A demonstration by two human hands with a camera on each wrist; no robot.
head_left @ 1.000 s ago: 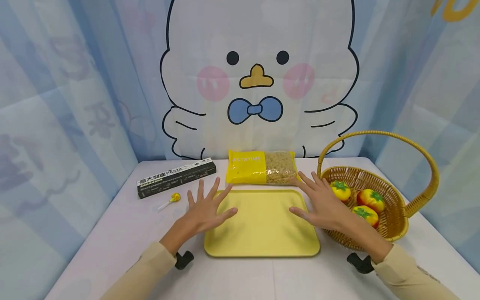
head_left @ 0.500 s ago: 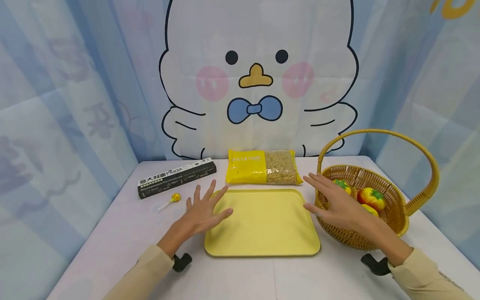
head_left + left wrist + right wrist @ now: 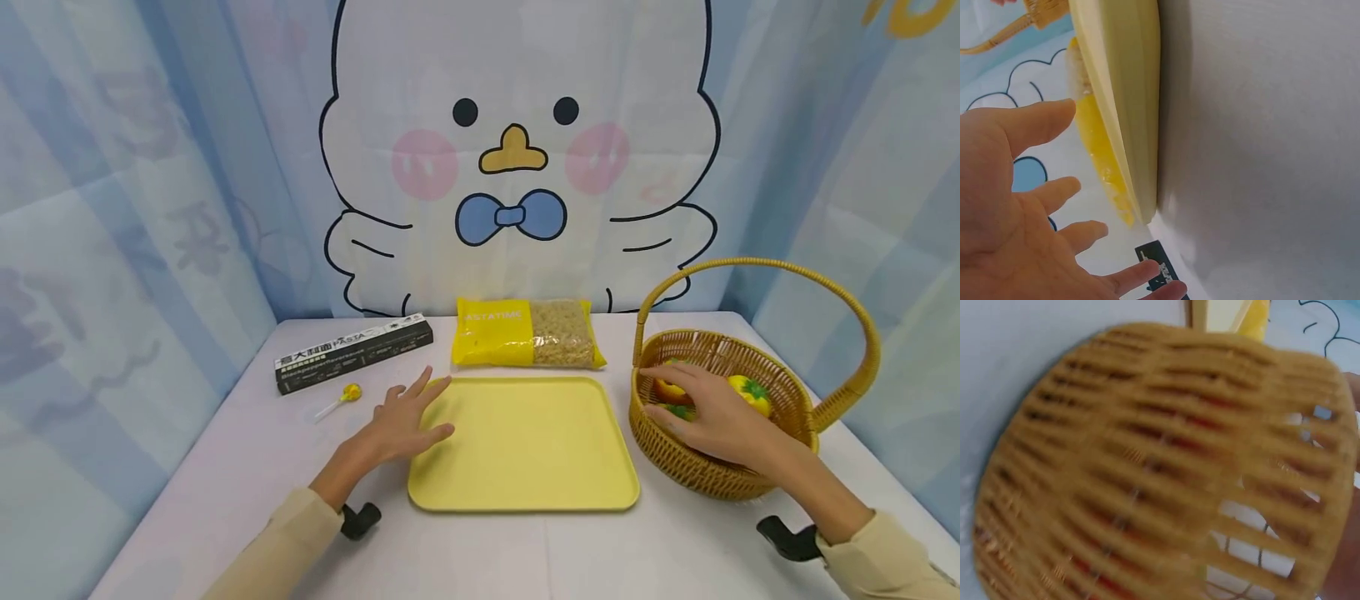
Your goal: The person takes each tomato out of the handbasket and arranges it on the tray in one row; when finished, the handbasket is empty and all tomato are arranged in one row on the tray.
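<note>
My right hand [image 3: 723,421] reaches over the near left part of the wicker basket [image 3: 693,468], fingers extended and slightly bent above the fruits. Yellow-red fruits [image 3: 752,395] with green leafy tops lie in the basket, partly hidden by the hand. In the right wrist view the basket wall [image 3: 1147,456] covers most of the picture and hides the fingertips. My left hand [image 3: 397,429] hovers at the left edge of the yellow tray [image 3: 525,446], fingers spread and holding nothing. The left wrist view shows its relaxed fingers beside the tray's side [image 3: 1132,112].
Behind the tray lies a yellow pasta bag [image 3: 528,333]. A long black-and-white pasta box [image 3: 354,353] lies at the back left, with a yellow lollipop [image 3: 350,394] in front of it. The basket's tall handle [image 3: 757,262] arches upward. Curtains enclose the white table.
My right hand has moved right, from above the tray's right edge to over the basket. My left hand has drawn slightly left and its fingers are less spread. Fruits in the basket appear shifted.
</note>
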